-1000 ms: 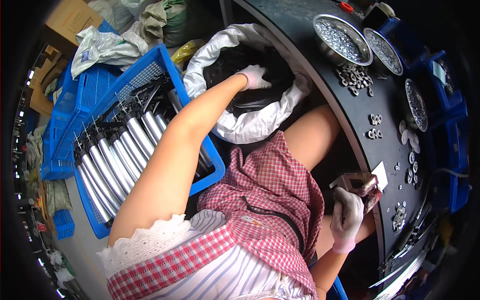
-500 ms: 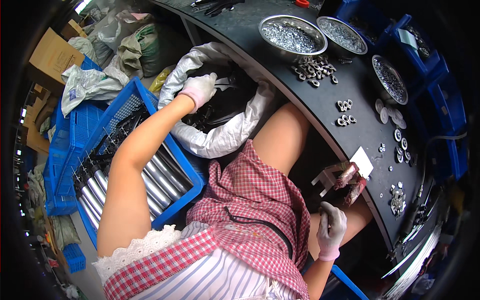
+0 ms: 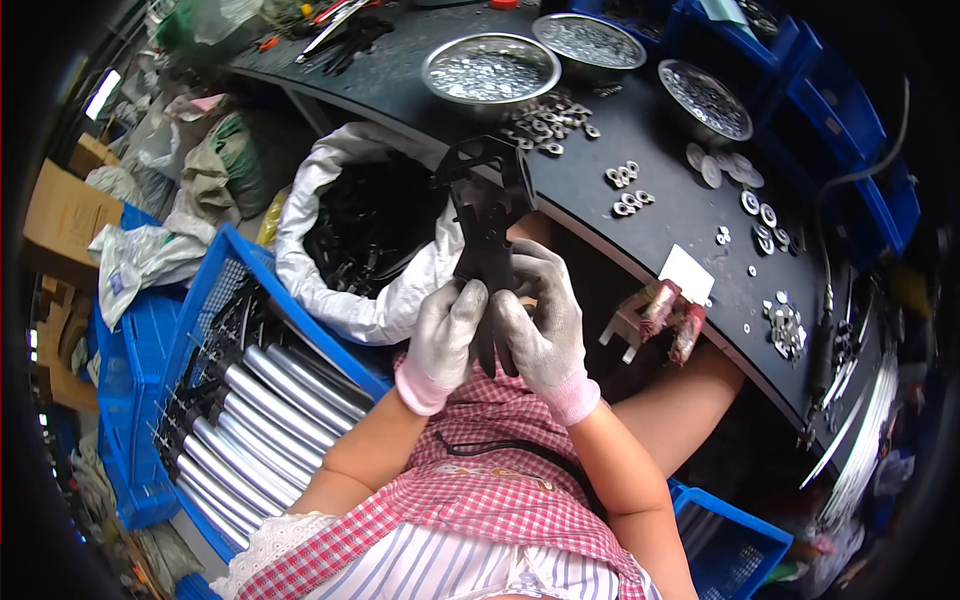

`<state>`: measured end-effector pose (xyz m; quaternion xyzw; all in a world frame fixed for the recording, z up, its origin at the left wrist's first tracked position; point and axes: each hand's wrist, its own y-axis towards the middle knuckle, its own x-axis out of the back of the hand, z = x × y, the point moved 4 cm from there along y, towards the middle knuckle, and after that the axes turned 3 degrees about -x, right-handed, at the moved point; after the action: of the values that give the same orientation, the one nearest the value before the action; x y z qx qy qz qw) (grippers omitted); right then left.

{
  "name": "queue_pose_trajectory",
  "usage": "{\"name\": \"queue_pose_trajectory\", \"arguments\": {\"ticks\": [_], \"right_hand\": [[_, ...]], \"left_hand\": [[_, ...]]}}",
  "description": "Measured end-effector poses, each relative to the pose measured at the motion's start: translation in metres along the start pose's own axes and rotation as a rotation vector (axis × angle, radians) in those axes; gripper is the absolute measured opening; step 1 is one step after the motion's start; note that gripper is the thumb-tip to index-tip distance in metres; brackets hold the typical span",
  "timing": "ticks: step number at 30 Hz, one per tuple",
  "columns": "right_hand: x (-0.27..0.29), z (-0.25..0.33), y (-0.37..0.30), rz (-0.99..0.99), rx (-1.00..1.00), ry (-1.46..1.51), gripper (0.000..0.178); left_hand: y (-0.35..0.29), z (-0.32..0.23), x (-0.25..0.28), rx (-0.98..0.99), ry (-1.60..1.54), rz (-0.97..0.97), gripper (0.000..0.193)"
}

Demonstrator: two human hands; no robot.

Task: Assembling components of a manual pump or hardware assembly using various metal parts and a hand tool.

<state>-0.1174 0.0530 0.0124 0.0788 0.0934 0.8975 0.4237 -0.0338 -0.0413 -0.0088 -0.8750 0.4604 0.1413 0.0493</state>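
Both my hands wear whitish gloves with pink cuffs and meet above my lap. Between them stands a black bracket-like part (image 3: pixel 487 225), with a wide frame at its top and two narrow legs below. My left hand (image 3: pixel 446 335) grips its lower left side, thumb on top. On the other side my right hand (image 3: pixel 545 320) pinches it, fingers curled behind. Just left of the part is a white woven sack (image 3: pixel 300 270), its rim rolled down, full of black parts (image 3: pixel 370 225) too tangled to tell apart.
A blue crate (image 3: pixel 215 290) at left holds several silver tubes (image 3: pixel 270 415). On the dark bench (image 3: pixel 590 160) stand metal bowls (image 3: pixel 490 70) of small parts, with loose rings (image 3: pixel 625 203) nearby. A fixture with red-wrapped ends (image 3: pixel 657 308) juts from its edge; another blue crate (image 3: pixel 735 545) sits lower right.
My left hand has come out of the sack to the middle, and a black part is now held up. My right hand has risen from beside my thigh to join it. The view has shifted.
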Motion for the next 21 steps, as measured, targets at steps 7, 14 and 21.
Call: {"name": "queue_pose_trajectory", "arguments": {"ticks": [7,14,21], "right_hand": [[-0.002,0.003,-0.014,0.084,0.004,-0.159,0.051],[-0.002,0.003,0.007,0.182,0.035,-0.206,0.054],[-0.006,0.000,0.027,0.396,-0.331,0.017,0.049]], "left_hand": [[0.006,0.007,-0.004,-0.192,0.105,-0.019,0.046],[0.024,0.006,0.031,-0.133,0.008,0.027,0.028],[0.042,0.001,0.039,0.038,-0.597,0.099,0.047]]}}
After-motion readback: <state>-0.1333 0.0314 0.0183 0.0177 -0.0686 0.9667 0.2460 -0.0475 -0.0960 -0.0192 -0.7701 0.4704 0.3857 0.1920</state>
